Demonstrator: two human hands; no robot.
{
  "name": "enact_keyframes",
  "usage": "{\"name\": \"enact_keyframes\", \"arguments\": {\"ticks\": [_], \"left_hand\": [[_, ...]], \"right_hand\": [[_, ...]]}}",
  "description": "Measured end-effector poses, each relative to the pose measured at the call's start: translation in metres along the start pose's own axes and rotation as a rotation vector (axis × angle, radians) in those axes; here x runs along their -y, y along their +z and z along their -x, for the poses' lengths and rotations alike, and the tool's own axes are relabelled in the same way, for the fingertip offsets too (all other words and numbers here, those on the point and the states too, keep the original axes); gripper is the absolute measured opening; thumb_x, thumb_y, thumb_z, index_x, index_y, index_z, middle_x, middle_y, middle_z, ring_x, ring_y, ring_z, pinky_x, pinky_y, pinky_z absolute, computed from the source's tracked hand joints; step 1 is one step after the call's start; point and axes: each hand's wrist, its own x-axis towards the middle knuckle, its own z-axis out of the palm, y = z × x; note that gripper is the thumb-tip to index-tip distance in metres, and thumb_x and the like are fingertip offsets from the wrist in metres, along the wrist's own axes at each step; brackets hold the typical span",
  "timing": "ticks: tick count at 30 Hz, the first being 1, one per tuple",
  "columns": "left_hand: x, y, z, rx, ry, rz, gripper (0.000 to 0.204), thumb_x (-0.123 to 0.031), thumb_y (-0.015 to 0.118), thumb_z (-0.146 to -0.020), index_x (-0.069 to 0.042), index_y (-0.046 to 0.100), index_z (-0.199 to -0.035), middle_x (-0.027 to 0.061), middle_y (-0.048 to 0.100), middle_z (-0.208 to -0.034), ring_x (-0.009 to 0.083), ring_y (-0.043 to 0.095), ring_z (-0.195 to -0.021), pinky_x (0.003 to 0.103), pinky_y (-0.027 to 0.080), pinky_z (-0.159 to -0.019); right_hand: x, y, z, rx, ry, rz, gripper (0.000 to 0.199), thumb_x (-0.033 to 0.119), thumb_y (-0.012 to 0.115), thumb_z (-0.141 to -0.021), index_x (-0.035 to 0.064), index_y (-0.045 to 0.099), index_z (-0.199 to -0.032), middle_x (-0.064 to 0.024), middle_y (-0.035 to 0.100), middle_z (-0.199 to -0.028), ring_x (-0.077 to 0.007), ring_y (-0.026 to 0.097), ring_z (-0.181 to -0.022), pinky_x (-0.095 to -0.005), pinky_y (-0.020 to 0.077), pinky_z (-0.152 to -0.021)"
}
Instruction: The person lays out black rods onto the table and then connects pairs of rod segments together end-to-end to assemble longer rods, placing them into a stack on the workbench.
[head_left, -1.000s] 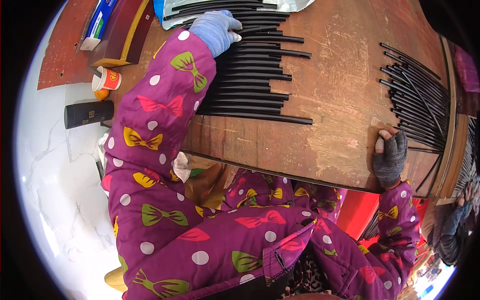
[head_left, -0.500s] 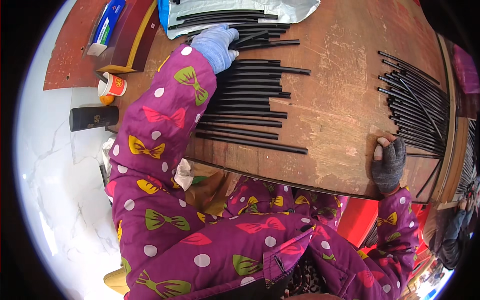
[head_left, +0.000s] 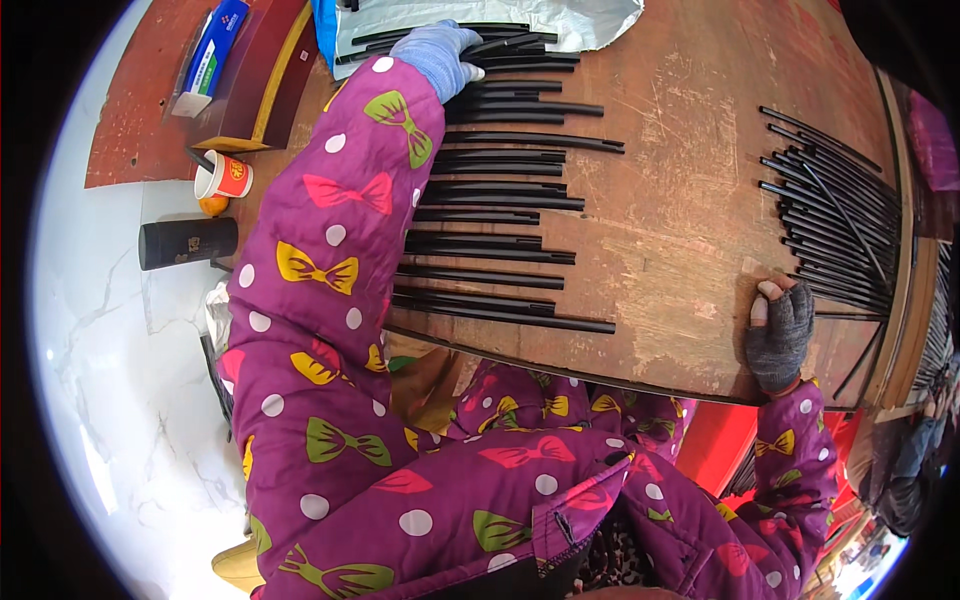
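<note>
My left hand (head_left: 437,57), in a light blue glove with bare fingertips, reaches to the far end of a row of thin black tubes (head_left: 500,190). Its fingers are closed on black tubes there, one of them slanting (head_left: 510,44) across the others. The tubes lie side by side, their right ends uneven; my purple patterned sleeve hides their left ends. My right hand (head_left: 780,335), in a dark grey fingerless glove, rests curled on the near right of the table (head_left: 660,200), with nothing visible in it. Beyond it lies a second pile of black rods (head_left: 835,220).
A silver and blue plastic bag (head_left: 590,22) lies under the farthest tubes. At the left are a wooden box (head_left: 245,95), a blue carton (head_left: 215,50), a paper cup (head_left: 228,175), an orange fruit (head_left: 213,206) and a black cylinder (head_left: 188,242). A wooden rail (head_left: 908,300) borders the right side.
My left hand has moved farther away along the row, and the slanting tube has shifted with it. Several nearer tubes now lie spread in small groups. My right hand has stayed in place.
</note>
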Motion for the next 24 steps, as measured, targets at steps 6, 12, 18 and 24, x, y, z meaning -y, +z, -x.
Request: {"name": "enact_keyframes", "arguments": {"ticks": [6, 12, 18, 24], "left_hand": [[0.001, -0.01, 0.014, -0.042, 0.044, -0.069, 0.038, -0.027, 0.06, -0.073, -0.008, 0.054, -0.104, 0.0126, 0.052, -0.103, 0.0292, 0.052, -0.095, 0.036, 0.041, -0.084], [0.041, 0.004, -0.011, -0.207, -0.09, -0.009, 0.038, -0.027, 0.057, -0.077, -0.011, 0.052, -0.111, 0.0125, 0.052, -0.106, 0.0313, 0.052, -0.094, 0.036, 0.041, -0.083], [0.04, 0.003, -0.022, -0.083, -0.11, -0.057, 0.04, -0.028, 0.058, -0.078, -0.01, 0.051, -0.113, 0.0123, 0.053, -0.105, 0.0309, 0.052, -0.095, 0.036, 0.041, -0.082], [0.035, -0.003, -0.018, 0.06, -0.063, -0.025, 0.048, -0.031, 0.064, -0.072, -0.01, 0.052, -0.113, 0.0124, 0.056, -0.099, 0.0304, 0.053, -0.095, 0.036, 0.041, -0.084]], "right_hand": [[-0.002, 0.001, 0.001, -0.002, 0.01, 0.011, 0.019, 0.0, 0.052, -0.07, 0.003, 0.054, -0.089, -0.015, 0.052, -0.088, -0.031, 0.051, -0.08, -0.038, 0.0405, -0.072], [-0.002, 0.001, 0.001, 0.001, 0.003, 0.018, 0.019, 0.0, 0.052, -0.07, 0.003, 0.054, -0.089, -0.015, 0.052, -0.089, -0.0309, 0.051, -0.081, -0.0381, 0.0406, -0.073], [-0.001, 0.002, 0.001, -0.003, 0.021, 0.006, 0.019, 0.0, 0.052, -0.07, 0.0033, 0.054, -0.089, -0.0151, 0.052, -0.089, -0.0307, 0.051, -0.081, -0.0382, 0.0408, -0.072], [-0.002, 0.003, 0.001, -0.016, 0.014, 0.007, 0.018, 0.0, 0.053, -0.071, 0.0034, 0.054, -0.089, -0.0151, 0.052, -0.088, -0.0308, 0.05, -0.081, -0.0385, 0.0408, -0.072]]}}
